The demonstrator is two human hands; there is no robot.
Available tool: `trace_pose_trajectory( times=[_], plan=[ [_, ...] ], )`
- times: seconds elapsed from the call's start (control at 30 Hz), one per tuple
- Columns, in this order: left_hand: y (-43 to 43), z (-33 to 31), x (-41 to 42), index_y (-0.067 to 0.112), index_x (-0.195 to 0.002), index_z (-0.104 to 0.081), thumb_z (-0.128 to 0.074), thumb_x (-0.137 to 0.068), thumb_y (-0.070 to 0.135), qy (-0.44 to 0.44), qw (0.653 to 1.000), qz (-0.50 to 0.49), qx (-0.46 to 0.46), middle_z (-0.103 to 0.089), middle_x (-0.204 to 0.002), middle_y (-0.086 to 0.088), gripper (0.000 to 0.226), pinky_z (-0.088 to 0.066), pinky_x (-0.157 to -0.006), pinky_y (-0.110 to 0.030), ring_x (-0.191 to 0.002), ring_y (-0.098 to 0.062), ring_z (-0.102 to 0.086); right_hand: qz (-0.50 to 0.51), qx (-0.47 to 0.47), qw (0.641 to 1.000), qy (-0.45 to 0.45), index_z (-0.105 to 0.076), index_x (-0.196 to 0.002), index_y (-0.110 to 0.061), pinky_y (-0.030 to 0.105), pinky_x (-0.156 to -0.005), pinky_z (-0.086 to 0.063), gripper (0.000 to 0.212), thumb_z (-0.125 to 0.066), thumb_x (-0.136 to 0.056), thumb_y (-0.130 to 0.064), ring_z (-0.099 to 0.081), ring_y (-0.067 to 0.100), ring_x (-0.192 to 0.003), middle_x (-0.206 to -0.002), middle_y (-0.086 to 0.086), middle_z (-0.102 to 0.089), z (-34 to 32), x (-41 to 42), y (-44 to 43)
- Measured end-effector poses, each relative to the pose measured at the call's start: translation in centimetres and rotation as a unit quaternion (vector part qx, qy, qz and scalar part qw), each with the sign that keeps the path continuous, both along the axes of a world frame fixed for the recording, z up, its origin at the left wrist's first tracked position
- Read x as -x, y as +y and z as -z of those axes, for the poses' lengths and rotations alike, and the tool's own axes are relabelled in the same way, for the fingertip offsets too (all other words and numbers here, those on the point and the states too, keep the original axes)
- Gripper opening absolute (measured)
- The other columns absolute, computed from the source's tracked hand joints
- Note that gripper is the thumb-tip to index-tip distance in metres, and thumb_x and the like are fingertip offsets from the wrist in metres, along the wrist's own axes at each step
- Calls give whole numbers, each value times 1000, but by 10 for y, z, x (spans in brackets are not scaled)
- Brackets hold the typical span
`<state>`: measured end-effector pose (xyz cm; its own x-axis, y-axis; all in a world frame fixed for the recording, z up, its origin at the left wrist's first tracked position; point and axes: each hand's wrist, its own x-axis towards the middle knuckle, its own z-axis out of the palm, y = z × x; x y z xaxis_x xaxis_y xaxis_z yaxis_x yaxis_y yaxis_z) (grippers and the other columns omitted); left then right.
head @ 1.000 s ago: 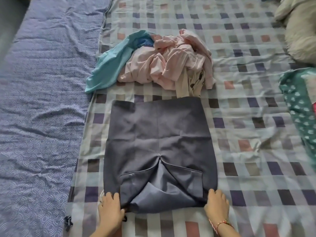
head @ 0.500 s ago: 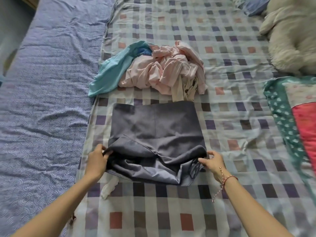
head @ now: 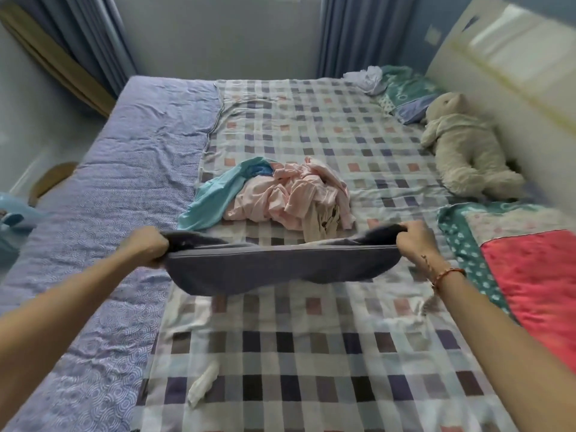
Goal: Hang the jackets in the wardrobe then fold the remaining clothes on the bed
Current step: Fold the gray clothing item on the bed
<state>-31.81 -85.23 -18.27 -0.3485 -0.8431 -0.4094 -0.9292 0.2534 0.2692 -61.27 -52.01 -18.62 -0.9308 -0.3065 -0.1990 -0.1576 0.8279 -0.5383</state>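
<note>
So the person's got the grey garment [head: 268, 269] strung out between both hands, lifted off the checked bed sheet [head: 311, 353]. The left hand [head: 146, 246] grips the left end and the right hand [head: 416, 241] grips the right end, fingers curled round the cloth on both sides. The long axis runs straight left to right, pretty much level, with the middle sagging toward the near side. Neither hand is nearer; they're about even, one at each end. The unfolded pile, pink clothes [head: 296, 194] with a teal piece [head: 212, 201] on its left, lies just beyond on the far side. My guess is it next gets laid flat or doubled end to end, so both hands need to move together or the fold goes crooked.
</note>
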Motion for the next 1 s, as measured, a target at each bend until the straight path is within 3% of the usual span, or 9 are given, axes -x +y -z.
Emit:
trace_pose_trajectory(
  times=[0.07,0.17,0.23,0.43,0.57,0.7,0.77,0.87,1.0],
  plan=[
    [-12,-42,11,-2,-85,-60,-42,-81,-4,133,989,-16,65,-63,-70,-19,19,-53,-51,-27,-54,-29,-61,20,85,995,56,-69,-103,-6,36,-74,-51,42,-38,-77,7,-60,36,-92,-95,17,-66,-40,4,-4],
    [1,-117,23,8,-74,-53,-34,-82,-10,374,926,-41,39,-51,-68,-15,27,-36,-32,-13,-50,-27,-47,37,275,960,43,-63,-98,-6,22,-39,-43,37,-32,-83,7,-58,26,-58,-74,11,-57,-98,-4,-4],
    [17,-148,17,14,-71,-49,-37,-87,-10,450,892,-32,-8,-44,-62,-10,31,-30,-30,-11,-42,-22,-44,22,340,938,63,-59,-88,-15,26,-35,-44,31,-33,-86,1,-56,21,-49,-69,9,-55,-120,-14,2],
    [8,-147,-18,10,-105,-56,-29,-87,-11,279,960,-15,-11,-47,-59,-12,39,-26,-27,-9,-22,-9,-44,5,255,967,-19,-61,-97,-6,15,-27,-28,46,-24,-82,16,-41,19,-29,-54,9,-49,-124,-29,25],
    [17,-152,-32,2,-93,-55,-18,-89,-8,352,915,-134,-145,-62,-62,-16,39,-40,-26,-19,-29,-18,-56,16,302,940,-160,-55,-104,-6,20,-33,-43,44,-21,-85,16,-54,16,-38,-74,15,-56,-124,-39,34],
    [17,-147,-43,1,-95,-60,-13,-94,-6,435,856,-185,-211,-64,-49,-9,48,-49,-33,-27,-34,-18,-59,-151,333,873,-323,-67,-99,-6,20,-56,-50,40,-49,-67,9,-59,19,-71,-93,12,-65,-130,-51,50],
    [12,-145,-46,3,-112,-46,-15,-96,-5,488,815,-227,-214,-63,-49,-13,36,-51,-36,-29,-36,-18,-60,-301,212,888,-276,-63,-111,-7,17,-72,-51,53,-62,-59,4,-65,12,-89,-101,2,-69,-135,-66,57],
    [10,-141,-48,6,-93,-51,-22,-95,0,552,754,-267,-235,-56,-78,-13,29,-52,-38,-28,-62,-21,-61,-428,52,902,-31,-65,-103,-8,11,-73,-40,39,-71,-66,2,-57,-1,-85,-91,-8,-62,-116,-89,50],
    [2,-139,-53,2,-86,-49,-33,-86,6,561,708,-301,-307,-53,-88,-15,16,-56,-78,-39,-82,-27,-57,-386,92,909,129,-57,-77,-19,25,-72,-35,18,-67,-78,-4,-49,13,-75,-80,-5,-51,-102,-105,35]
  ],
)
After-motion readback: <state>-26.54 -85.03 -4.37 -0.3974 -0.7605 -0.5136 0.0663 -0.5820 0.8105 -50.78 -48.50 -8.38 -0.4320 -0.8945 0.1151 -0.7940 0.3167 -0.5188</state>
